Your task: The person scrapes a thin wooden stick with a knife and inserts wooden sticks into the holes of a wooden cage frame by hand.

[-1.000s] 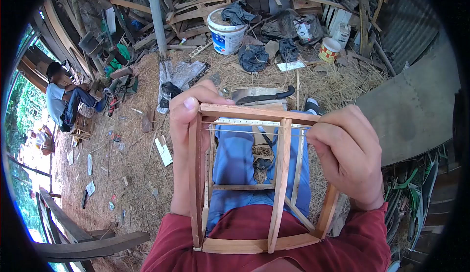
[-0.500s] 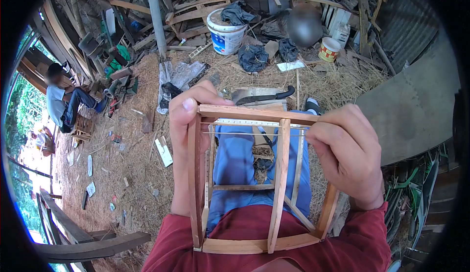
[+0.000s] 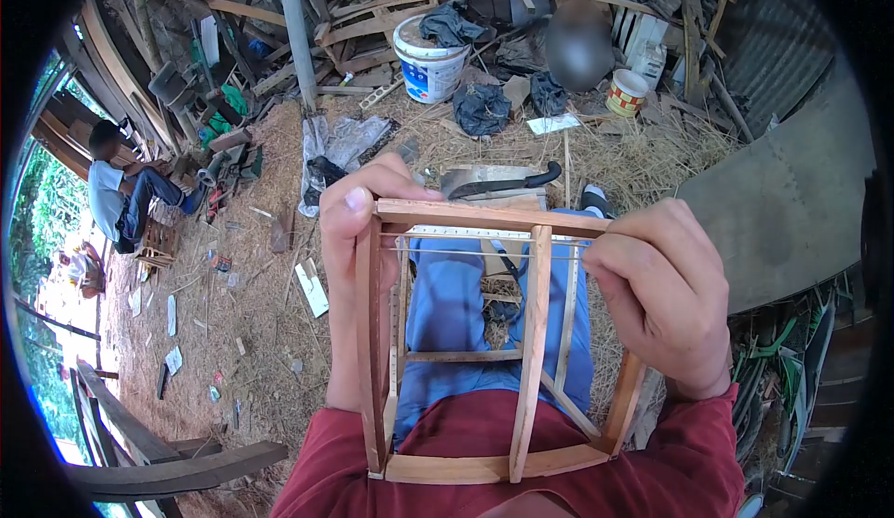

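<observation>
A small box-shaped wooden frame [image 3: 527,360] of thin strips stands over my lap, its near end against my red shirt. My left hand [image 3: 358,229] is closed around its far left corner, the thumb pressed near the top strip. At the far right corner, my right hand [image 3: 666,285] pinches the end of the same strip and a thin rod [image 3: 466,253] that runs across the frame just below it. Several small holes dot the inner strip behind the rod. Beyond the frame, a machete [image 3: 507,184] with a black handle lies on a wooden board.
A white bucket [image 3: 430,66] and a smaller yellow-red bucket [image 3: 627,94] stand ahead among black plastic bags and scrap wood. At the left, a person [image 3: 121,187] sits low. A grey sheet [image 3: 792,192] leans at the right. Straw and litter cover the ground.
My hands and the wooden frame stay almost in place. The seated person's head has shifted slightly.
</observation>
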The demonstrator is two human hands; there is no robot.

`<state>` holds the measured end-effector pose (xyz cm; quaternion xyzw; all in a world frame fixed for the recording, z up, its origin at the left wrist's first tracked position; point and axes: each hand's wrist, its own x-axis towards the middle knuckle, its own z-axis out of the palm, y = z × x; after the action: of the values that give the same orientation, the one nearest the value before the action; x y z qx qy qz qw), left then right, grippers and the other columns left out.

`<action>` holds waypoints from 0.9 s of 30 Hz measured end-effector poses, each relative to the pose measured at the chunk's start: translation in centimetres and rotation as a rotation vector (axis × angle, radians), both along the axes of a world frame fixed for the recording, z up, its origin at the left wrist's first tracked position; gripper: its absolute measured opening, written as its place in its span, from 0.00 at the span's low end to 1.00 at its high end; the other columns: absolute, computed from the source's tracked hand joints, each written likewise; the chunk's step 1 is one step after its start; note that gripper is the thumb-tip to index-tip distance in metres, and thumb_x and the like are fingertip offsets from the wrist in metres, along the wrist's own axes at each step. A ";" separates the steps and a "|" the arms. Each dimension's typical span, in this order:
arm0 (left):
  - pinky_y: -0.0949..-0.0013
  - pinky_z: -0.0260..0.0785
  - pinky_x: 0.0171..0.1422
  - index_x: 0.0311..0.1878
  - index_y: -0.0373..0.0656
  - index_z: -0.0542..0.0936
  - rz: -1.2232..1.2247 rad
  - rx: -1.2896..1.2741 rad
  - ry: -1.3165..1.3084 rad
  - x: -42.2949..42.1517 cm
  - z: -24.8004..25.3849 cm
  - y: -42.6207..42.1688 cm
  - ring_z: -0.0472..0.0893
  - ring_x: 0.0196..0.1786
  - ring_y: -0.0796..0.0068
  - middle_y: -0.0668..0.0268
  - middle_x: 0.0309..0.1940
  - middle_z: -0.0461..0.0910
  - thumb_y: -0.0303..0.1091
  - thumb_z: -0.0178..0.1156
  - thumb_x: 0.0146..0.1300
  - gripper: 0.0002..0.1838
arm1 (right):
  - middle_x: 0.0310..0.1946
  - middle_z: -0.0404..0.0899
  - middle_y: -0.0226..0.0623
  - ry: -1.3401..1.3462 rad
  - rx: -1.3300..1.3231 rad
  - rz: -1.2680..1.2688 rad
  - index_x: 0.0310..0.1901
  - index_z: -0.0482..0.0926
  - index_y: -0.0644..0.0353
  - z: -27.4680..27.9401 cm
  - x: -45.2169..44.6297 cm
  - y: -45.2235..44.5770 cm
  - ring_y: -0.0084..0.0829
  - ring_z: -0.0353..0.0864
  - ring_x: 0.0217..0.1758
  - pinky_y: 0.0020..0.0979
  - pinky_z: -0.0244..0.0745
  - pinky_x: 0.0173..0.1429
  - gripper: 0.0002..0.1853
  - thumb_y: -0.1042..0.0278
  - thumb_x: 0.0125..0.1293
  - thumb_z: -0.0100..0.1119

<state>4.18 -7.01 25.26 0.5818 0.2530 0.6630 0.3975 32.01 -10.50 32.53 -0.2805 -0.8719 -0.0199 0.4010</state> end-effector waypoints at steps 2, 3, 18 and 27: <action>0.73 0.47 0.27 0.37 0.27 0.86 0.015 0.014 0.002 0.0 0.0 0.0 0.61 0.21 0.83 0.62 0.25 0.74 0.59 0.51 0.69 0.35 | 0.33 0.79 0.38 0.002 0.002 0.003 0.37 0.82 0.62 0.0 0.0 0.1 0.39 0.78 0.33 0.36 0.72 0.36 0.11 0.81 0.53 0.73; 0.74 0.48 0.26 0.35 0.29 0.85 0.016 0.006 0.018 0.0 0.1 -0.1 0.62 0.23 0.82 0.63 0.26 0.72 0.59 0.50 0.70 0.35 | 0.33 0.79 0.38 0.010 -0.001 0.011 0.37 0.82 0.62 0.0 -0.1 0.1 0.39 0.78 0.33 0.35 0.72 0.36 0.11 0.82 0.53 0.73; 0.73 0.50 0.28 0.37 0.28 0.86 -0.028 -0.021 -0.003 -0.2 0.2 -0.3 0.65 0.24 0.81 0.61 0.27 0.75 0.59 0.52 0.70 0.35 | 0.33 0.80 0.38 0.022 -0.005 0.029 0.37 0.82 0.63 -0.1 -0.2 0.2 0.39 0.77 0.32 0.35 0.71 0.36 0.11 0.81 0.53 0.73; 0.74 0.49 0.28 0.37 0.28 0.87 0.003 -0.015 0.009 -0.1 0.3 -0.3 0.64 0.24 0.82 0.62 0.26 0.74 0.60 0.52 0.69 0.36 | 0.33 0.80 0.39 0.017 -0.010 0.041 0.38 0.82 0.63 -0.1 -0.3 0.3 0.39 0.78 0.32 0.35 0.71 0.36 0.10 0.81 0.55 0.73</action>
<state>4.07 -7.32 25.52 0.5814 0.2605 0.6591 0.3998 31.71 -10.23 32.43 -0.2649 -0.8741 -0.0051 0.4071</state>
